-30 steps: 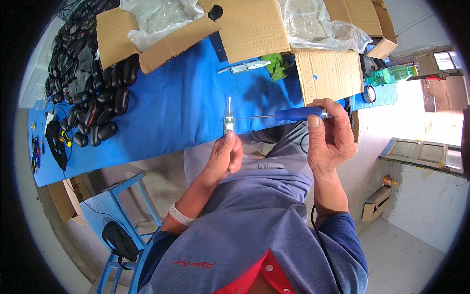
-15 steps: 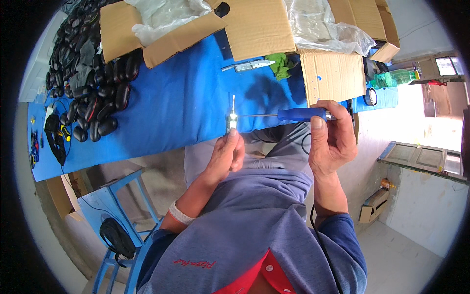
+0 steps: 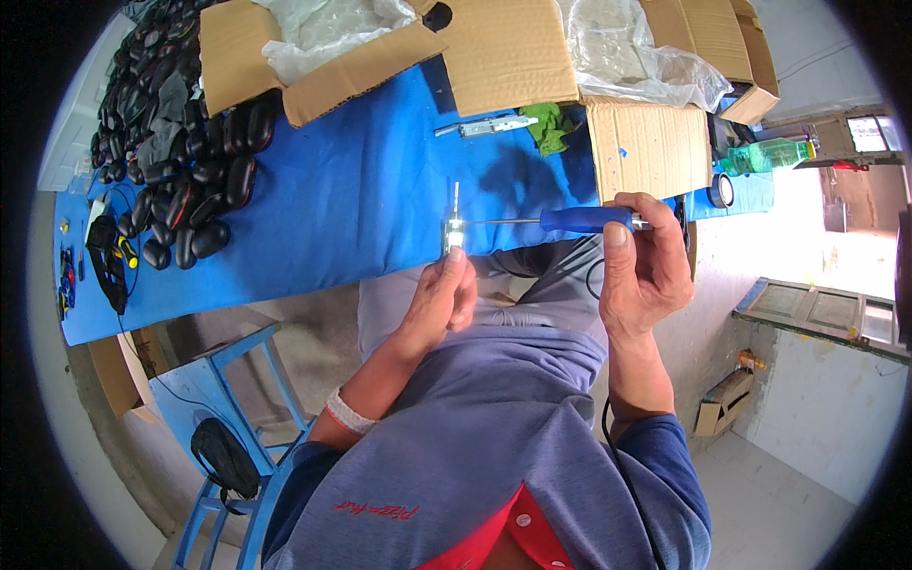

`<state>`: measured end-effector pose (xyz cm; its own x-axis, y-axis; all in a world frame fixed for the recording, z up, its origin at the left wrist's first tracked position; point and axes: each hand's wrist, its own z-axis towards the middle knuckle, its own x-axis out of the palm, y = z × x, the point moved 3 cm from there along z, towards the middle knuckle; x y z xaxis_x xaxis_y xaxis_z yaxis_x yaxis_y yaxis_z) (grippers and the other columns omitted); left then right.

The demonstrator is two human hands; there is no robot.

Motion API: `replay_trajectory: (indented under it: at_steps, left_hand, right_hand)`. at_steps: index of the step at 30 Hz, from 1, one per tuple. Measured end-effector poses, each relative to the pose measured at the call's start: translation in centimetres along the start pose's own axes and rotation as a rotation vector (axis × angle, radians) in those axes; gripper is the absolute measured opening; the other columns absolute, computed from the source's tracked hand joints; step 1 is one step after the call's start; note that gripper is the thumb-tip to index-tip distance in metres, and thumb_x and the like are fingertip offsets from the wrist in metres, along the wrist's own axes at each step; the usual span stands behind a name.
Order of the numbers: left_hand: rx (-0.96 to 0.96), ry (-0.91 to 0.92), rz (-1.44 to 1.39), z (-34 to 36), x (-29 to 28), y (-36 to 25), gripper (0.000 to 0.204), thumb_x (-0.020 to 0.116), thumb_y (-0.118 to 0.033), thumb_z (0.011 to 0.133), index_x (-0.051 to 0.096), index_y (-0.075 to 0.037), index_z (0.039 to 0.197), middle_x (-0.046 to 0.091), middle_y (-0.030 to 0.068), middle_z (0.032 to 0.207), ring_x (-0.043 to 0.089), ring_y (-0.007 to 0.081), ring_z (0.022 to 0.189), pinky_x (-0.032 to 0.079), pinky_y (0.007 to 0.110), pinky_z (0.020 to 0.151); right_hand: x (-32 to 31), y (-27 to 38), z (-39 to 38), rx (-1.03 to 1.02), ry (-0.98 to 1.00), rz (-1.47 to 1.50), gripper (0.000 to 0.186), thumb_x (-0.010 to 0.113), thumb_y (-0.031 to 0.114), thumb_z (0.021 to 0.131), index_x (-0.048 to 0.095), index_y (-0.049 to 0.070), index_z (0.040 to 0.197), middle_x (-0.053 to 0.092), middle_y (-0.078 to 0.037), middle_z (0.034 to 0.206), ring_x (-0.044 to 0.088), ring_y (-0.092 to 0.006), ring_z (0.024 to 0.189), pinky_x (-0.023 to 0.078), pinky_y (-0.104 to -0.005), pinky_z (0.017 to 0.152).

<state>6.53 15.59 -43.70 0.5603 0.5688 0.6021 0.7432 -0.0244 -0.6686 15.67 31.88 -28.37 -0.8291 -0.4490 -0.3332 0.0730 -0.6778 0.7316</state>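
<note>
Near the front edge of the blue-covered table, my left hand (image 3: 444, 296) is closed around the lower end of a small shiny silver-white part (image 3: 454, 237). A thin rod sticks up from its top; its exact kind is washed out by glare. My right hand (image 3: 647, 261) grips a screwdriver (image 3: 586, 220) by its blue handle, fingers wrapped about the rear end. The shaft points left, and its tip reaches the side of the silver-white part. Whether the tip sits in a screw is too small to tell.
Many black oval cases (image 3: 209, 237) are heaped at the left of the blue cloth (image 3: 342, 199). Open cardboard boxes (image 3: 508, 66) with clear plastic line the back. A slim silver-white device (image 3: 486, 126) lies by a green rag (image 3: 548, 129). A blue chair (image 3: 204, 389) stands at left.
The view has shifted very slightly. Both hands keep the same hold, with the screwdriver tip still at the silver-white part.
</note>
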Motion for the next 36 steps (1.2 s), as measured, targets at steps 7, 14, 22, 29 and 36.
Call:
replay_trajectory:
  at_steps: [7, 14, 22, 29, 36]
  left_hand:
    - [-0.015, -0.01, 0.019, -0.23, 0.12, -0.17, 0.047, 0.036, -0.053, 0.101, 0.039, -0.012, 0.078, 0.042, 0.0016, 0.054, 0.035, 0.0077, 0.041, 0.031, 0.024, 0.038]
    - [-0.009, -0.011, 0.004, -0.47, 0.29, -0.06, 0.047, 0.039, -0.054, 0.1, 0.042, -0.013, 0.077, 0.043, 0.001, 0.057, 0.036, 0.0082, 0.042, 0.028, 0.023, 0.038]
    - [-0.015, -0.007, -0.005, -0.46, 0.27, -0.01, 0.048, 0.039, -0.055, 0.099, 0.042, -0.013, 0.077, 0.043, 0.0011, 0.057, 0.037, 0.0084, 0.042, 0.028, 0.023, 0.038]
    - [-0.014, -0.015, 0.005, -0.49, 0.3, -0.03, 0.048, 0.039, -0.055, 0.1, 0.042, -0.013, 0.077, 0.043, 0.0011, 0.057, 0.037, 0.0083, 0.042, 0.028, 0.023, 0.038]
    - [-0.024, -0.008, 0.019, -0.55, 0.38, -0.07, 0.047, 0.035, -0.053, 0.101, 0.039, -0.012, 0.079, 0.042, 0.0012, 0.055, 0.036, 0.0073, 0.041, 0.031, 0.023, 0.037]
  right_hand:
    - [0.01, 0.03, -0.01, 0.025, 0.001, 0.013, 0.03, 0.068, -0.003, 0.085, 0.058, -0.009, 0.112, 0.065, -0.018, 0.104, 0.062, -0.0197, 0.093, 0.05, -0.0273, 0.081]
    - [-0.26, -0.02, -0.07, 0.024, -0.024, 0.043, 0.03, 0.069, -0.002, 0.085, 0.058, -0.009, 0.112, 0.065, -0.017, 0.104, 0.062, -0.0194, 0.092, 0.05, -0.0273, 0.081]
    - [-0.3, 0.2, -0.04, 0.04, 0.007, 0.001, 0.03, 0.069, -0.002, 0.085, 0.058, -0.009, 0.112, 0.065, -0.017, 0.103, 0.062, -0.0191, 0.092, 0.05, -0.027, 0.08]
    - [-0.39, -0.19, -0.07, 0.012, -0.028, 0.042, 0.028, 0.068, -0.003, 0.085, 0.059, -0.009, 0.111, 0.065, -0.017, 0.104, 0.062, -0.0194, 0.093, 0.05, -0.0268, 0.08]
    - [-0.42, 0.11, -0.04, 0.027, -0.001, -0.006, 0.028, 0.068, -0.003, 0.085, 0.059, -0.008, 0.111, 0.065, -0.017, 0.104, 0.063, -0.0195, 0.094, 0.051, -0.0266, 0.079]
